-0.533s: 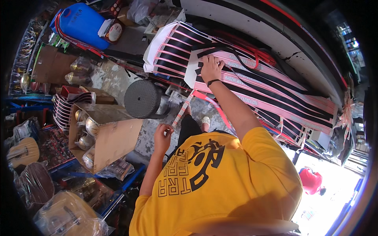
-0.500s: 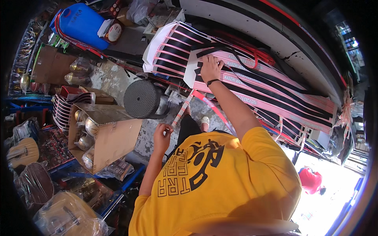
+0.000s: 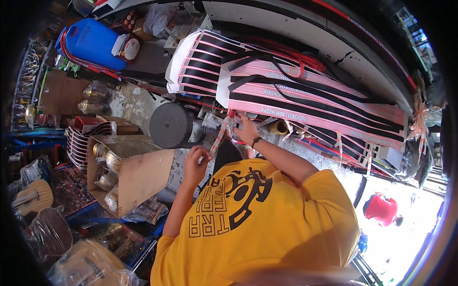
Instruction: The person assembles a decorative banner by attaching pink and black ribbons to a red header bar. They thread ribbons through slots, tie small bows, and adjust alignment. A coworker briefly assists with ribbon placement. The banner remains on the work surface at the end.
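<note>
My left hand [image 3: 197,161] is closed, its fingertips pinched at the lower end of a narrow pink-and-white striped strip [image 3: 221,133]. The strip slants up toward the table's near edge. Just to the right of its upper part is my right hand [image 3: 246,128], fingers apart and bent, with a dark band at the wrist. A bit of pink ribbon [image 3: 240,142] shows below this hand. Above it, long pink sheets [image 3: 291,114] with black bands and white lettering lie overlapped on the table. Loose black straps [image 3: 267,82] run across them.
To the left stand a round black stool [image 3: 171,122] and an open cardboard box [image 3: 143,176] of metallic balls or cups. A blue jerrycan [image 3: 93,44] sits at the far left. Plastic-wrapped guitars [image 3: 86,264] lie lower left. A person in red [image 3: 380,209] is outside at the right.
My right hand has come off the pink sheets and moved down beside the striped strip. The pink ribbon that hung in view is now mostly hidden. My left hand stays at the strip's end.
</note>
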A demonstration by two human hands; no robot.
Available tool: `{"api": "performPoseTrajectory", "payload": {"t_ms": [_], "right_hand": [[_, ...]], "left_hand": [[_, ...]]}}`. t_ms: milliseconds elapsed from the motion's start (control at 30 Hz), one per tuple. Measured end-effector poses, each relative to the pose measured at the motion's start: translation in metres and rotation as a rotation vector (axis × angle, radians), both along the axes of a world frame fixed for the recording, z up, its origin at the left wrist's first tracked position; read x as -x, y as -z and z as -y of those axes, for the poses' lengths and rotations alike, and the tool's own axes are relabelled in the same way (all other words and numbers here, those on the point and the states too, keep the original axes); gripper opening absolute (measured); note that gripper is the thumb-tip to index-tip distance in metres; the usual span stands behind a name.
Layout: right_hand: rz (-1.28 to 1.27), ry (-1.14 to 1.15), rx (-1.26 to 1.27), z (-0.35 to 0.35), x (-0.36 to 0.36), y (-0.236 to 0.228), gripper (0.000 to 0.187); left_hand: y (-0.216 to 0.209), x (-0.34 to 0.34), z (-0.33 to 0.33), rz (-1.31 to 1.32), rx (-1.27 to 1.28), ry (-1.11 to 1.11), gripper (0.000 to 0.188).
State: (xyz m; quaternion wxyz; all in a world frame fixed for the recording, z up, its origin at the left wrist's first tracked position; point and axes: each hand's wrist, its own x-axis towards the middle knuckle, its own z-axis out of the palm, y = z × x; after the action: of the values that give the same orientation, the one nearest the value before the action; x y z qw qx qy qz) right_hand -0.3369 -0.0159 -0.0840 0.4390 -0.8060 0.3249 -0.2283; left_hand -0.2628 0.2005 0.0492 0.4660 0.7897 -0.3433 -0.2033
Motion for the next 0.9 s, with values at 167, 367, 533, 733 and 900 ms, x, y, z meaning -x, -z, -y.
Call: {"api": "performPoseTrajectory", "payload": {"t_ms": [167,367,533,733,900], "right_hand": [[-0.297,-0.176,-0.005,0.025,-0.037,0.047,0.021],[-0.571,-0.176,0.039,0.048,0.003,0.092,0.023],[-0.831,-0.760,0.104,0.011,0.023,0.000,0.021],[-0.378,-1.230,-0.266,0.060,0.015,-0.256,0.011],[0.357,-0.637,-0.172,0.130,0.034,-0.449,0.026]], "left_hand": [[-0.010,-0.019,-0.004,0.386,-0.228,0.062,0.014],[-0.037,-0.067,-0.021,0.607,-0.404,-0.060,0.014],[-0.038,-0.071,-0.007,0.552,-0.357,0.025,0.013],[-0.024,-0.075,0.004,0.328,-0.308,0.042,0.014],[-0.015,-0.069,0.012,0.331,-0.285,0.113,0.015]]}}
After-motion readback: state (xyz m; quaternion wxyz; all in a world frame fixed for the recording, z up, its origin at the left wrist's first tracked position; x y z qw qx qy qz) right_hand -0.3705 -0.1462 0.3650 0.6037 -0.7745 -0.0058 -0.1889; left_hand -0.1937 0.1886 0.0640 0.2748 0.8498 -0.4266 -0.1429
